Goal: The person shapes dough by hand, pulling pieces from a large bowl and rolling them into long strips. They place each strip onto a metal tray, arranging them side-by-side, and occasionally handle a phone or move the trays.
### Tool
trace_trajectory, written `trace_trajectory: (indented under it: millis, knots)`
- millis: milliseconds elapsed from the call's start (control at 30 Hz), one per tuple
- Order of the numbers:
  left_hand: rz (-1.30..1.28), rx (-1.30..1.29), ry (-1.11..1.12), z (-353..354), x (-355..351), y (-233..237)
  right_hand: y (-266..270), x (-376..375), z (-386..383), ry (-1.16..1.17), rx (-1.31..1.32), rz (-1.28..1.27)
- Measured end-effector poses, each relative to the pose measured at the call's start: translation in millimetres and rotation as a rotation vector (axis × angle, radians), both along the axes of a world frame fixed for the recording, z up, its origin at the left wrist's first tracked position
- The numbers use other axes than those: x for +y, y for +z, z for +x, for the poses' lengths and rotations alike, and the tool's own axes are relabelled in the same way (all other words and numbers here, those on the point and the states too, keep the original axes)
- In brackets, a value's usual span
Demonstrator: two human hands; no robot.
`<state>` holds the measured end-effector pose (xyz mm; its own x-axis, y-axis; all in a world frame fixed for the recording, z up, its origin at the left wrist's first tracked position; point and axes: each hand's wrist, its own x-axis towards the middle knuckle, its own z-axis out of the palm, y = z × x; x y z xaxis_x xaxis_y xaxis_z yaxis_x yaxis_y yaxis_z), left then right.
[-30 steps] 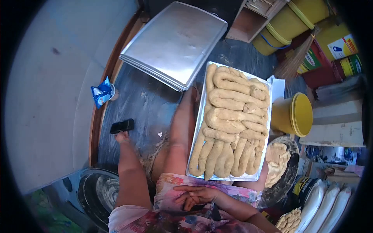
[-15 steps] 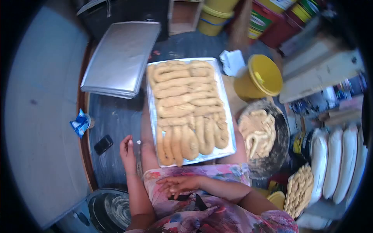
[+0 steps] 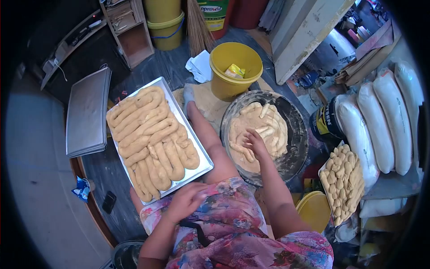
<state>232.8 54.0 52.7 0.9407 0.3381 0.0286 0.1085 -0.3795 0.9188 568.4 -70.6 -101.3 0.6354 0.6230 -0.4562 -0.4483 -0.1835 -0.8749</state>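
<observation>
My right hand (image 3: 255, 143) is over the wide dark basin (image 3: 299, 148), fingers apart and right at the pale dough ropes (image 3: 265, 127) lying in light brown crumbs or flour. Across my lap rests a metal tray (image 3: 201, 167), covered in long folded dough ropes (image 3: 148, 130) with a brownish coating. Close to the tray's near corner, my left hand (image 3: 186, 200) hovers above my floral dress with its fingers loosely stretched and nothing in them.
Behind the basin stands a yellow bucket (image 3: 224, 87) with a packet inside. Stacked metal trays (image 3: 87, 114) lean at left. To the right are a tray of small dough pieces (image 3: 342, 184), a yellow lid (image 3: 316, 210) and white filled sacks (image 3: 358, 134). A phone (image 3: 109, 201) lies on the floor.
The view has turned right. My right hand has gone from my lap out over the basin, and my left hand has come from beside the tray to its near edge.
</observation>
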Motion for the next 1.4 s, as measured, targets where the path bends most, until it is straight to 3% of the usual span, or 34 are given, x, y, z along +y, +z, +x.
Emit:
trace_trajectory:
  millis: [67,133,200,267,333,367,400,467,500,600,700,833,933,1033,1133,1233,1333,1367,1400]
  knots:
    - [0.012,-0.033,-0.131,39,-12,-6,-86,-46,20,-0.087,-0.043,-0.361]
    - [0.097,-0.031,-0.244,79,-17,-19,-194,-104,34,0.096,-0.260,-0.985]
    - [0.166,-0.025,-0.276,114,-25,-26,-209,-142,15,0.177,-0.354,-1.158]
    - [0.143,-0.008,-0.297,147,-29,-44,-217,-155,3,0.375,-0.247,-1.079]
    - [0.020,0.027,-0.303,178,-34,-72,-180,-137,-17,0.431,-0.235,-1.078]
    - [-0.013,0.006,-0.259,191,-38,-82,-198,-132,-22,0.370,-0.232,-1.128]
    - [-0.223,0.064,-0.203,203,-43,-96,-207,-124,-28,0.309,-0.227,-1.177]
    - [-0.632,0.187,-0.080,226,-52,-129,-193,-89,-34,0.084,-0.168,-1.196]
    - [-0.698,0.120,-0.046,234,-51,-146,-184,-75,-37,-0.026,-0.138,-1.203]
    - [-1.104,0.298,0.199,245,-39,-149,-207,-66,-36,-0.397,0.004,-0.937]
    - [-1.226,0.203,0.256,251,-29,-152,-202,-70,-34,-0.691,0.512,-0.366]
    - [-1.244,0.160,0.285,254,-32,-158,-193,-60,-33,-0.751,0.900,0.252]
    - [-1.230,0.125,0.304,253,-32,-161,-175,-57,-20,-0.578,0.887,0.244]
    - [-1.224,0.108,0.332,254,-32,-154,-141,-60,0,-0.307,0.816,0.243]
    - [-1.215,0.084,0.341,255,-35,-157,-151,-46,33,-0.503,0.457,0.105]
    - [-1.169,0.121,0.337,257,-35,-153,-206,-45,61,0.037,-0.420,-0.595]
    - [-1.180,0.084,0.334,255,-35,-149,-174,-36,71,0.055,-0.491,-0.633]
    - [-1.193,0.070,0.335,254,-36,-149,-151,-33,66,-0.251,-0.616,-0.522]
    - [-1.204,0.059,0.330,255,-36,-149,-146,-28,61,-0.060,-0.714,-0.612]
